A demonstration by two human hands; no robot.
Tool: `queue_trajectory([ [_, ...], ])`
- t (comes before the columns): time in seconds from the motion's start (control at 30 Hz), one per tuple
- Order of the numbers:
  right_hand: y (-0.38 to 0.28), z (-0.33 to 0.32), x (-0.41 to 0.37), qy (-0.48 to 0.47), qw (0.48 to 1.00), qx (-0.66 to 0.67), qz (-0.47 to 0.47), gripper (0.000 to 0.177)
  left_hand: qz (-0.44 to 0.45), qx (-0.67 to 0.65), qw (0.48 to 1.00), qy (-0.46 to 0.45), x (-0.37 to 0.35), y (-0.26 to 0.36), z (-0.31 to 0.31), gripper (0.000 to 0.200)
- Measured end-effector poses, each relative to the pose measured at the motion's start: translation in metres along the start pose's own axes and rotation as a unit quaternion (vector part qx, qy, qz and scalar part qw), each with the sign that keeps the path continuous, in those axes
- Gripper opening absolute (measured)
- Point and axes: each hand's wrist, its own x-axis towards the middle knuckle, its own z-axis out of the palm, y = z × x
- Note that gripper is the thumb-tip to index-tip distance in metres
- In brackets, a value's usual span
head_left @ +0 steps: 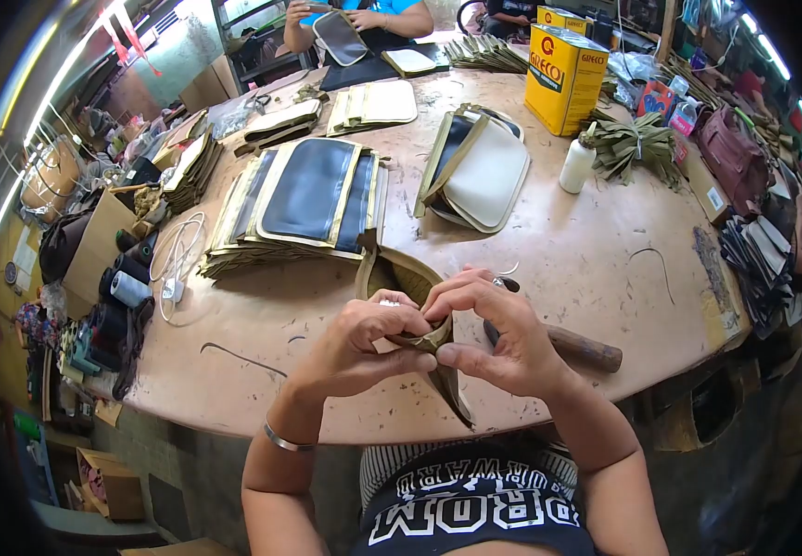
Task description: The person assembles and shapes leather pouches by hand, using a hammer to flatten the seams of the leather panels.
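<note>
Right here at the near side of the bench (605, 241), two bare hands are busy with an olive cloth piece (406, 271). The left hand (364, 338) has it pinched between thumb and fingers, and the right hand (503, 338) meets it from the other side, thumb and fingertips closed on the same folded edge, the two thumbs close together! The cloth opens out beyond the fingers toward the far side, while a dark-edged tail hangs below them, down by the bench's near edge; whether that tip touches the wood, I can't tell. A metal bracelet (288, 443) circles the left wrist. Just past the right hand lies a wooden handle (586, 350), partly hidden.

Look beyond the cloth: on the left, a thick stack of dark panels (308, 195) with gold-coloured edging; on the right, a pale panel (489, 176) lying on a folded bundle. A white bottle (577, 165) stands upright near a big yellow can (563, 79), a bunch of olive strips (637, 153) just beside it. Over on the left, a white cord (162, 264) loops across. And across the bench, another person in blue (408, 20), a dark panel (340, 39) held up in front!
</note>
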Motion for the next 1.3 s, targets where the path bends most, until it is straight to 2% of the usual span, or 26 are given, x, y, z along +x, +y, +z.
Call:
queue_trajectory([
  [0.07,0.001,0.0,0.0,0.005,1.0,0.01,0.009,0.028,0.028,-0.027,0.999,0.0,0.0,-0.004,0.001,0.029],
  [0.17,0.005,0.003,-0.001,0.018,0.999,0.007,0.029,0.028,0.0,-0.066,0.998,0.023,0.003,0.006,0.003,0.024],
  [0.27,0.009,0.007,-0.001,0.021,0.999,0.002,0.045,0.029,-0.128,-0.1,0.985,0.062,0.005,0.004,0.009,0.025],
  [0.3,0.01,0.008,-0.001,0.019,0.998,0.002,0.052,0.029,-0.094,-0.068,0.99,0.076,0.007,0.004,0.012,0.027],
  [0.4,0.014,0.008,-0.003,0.012,0.998,-0.003,0.056,0.032,-0.117,-0.128,0.982,0.075,0.009,0.006,0.012,0.028],
  [0.43,0.016,0.007,-0.002,0.008,0.999,-0.006,0.053,0.033,-0.112,-0.12,0.984,0.068,0.008,0.005,0.012,0.034],
  [0.53,0.022,0.002,0.0,-0.047,0.998,-0.011,0.046,0.037,-0.069,-0.167,0.98,0.079,0.001,-0.011,0.011,0.033],
  [0.63,0.023,-0.001,0.003,-0.069,0.995,-0.051,0.047,0.041,-0.05,-0.11,0.991,0.058,-0.004,-0.002,0.009,0.028],
  [0.73,0.028,-0.002,0.006,-0.088,0.995,-0.024,0.05,0.044,-0.109,-0.147,0.982,0.052,-0.012,-0.002,0.004,0.023],
  [0.83,0.023,0.001,0.008,-0.102,0.994,-0.011,0.046,0.045,-0.03,-0.043,0.999,0.014,-0.013,-0.005,-0.002,0.024],
  [0.93,0.015,0.008,0.007,-0.082,0.996,-0.012,0.04,0.046,-0.017,-0.136,0.99,0.015,-0.015,-0.017,0.001,0.024],
  [0.97,0.014,0.01,0.007,-0.071,0.997,-0.014,0.036,0.046,-0.076,-0.231,0.97,0.021,-0.017,-0.015,0.003,0.023],
  [1.07,0.015,0.012,0.006,-0.07,0.994,-0.014,0.077,0.049,-0.144,-0.334,0.931,0.017,-0.019,-0.013,0.004,0.021],
  [1.17,0.015,0.014,0.005,-0.063,0.993,-0.082,0.057,0.047,-0.119,-0.336,0.934,0.012,-0.023,-0.018,0.001,0.02],
  [1.27,0.018,0.017,0.004,-0.059,0.989,-0.134,0.014,0.047,-0.13,-0.295,0.946,0.018,-0.022,-0.014,0.002,0.019],
  [1.3,0.019,0.016,0.005,-0.08,0.989,-0.12,0.013,0.047,-0.132,-0.302,0.944,0.004,-0.024,-0.019,-0.001,0.02],
])
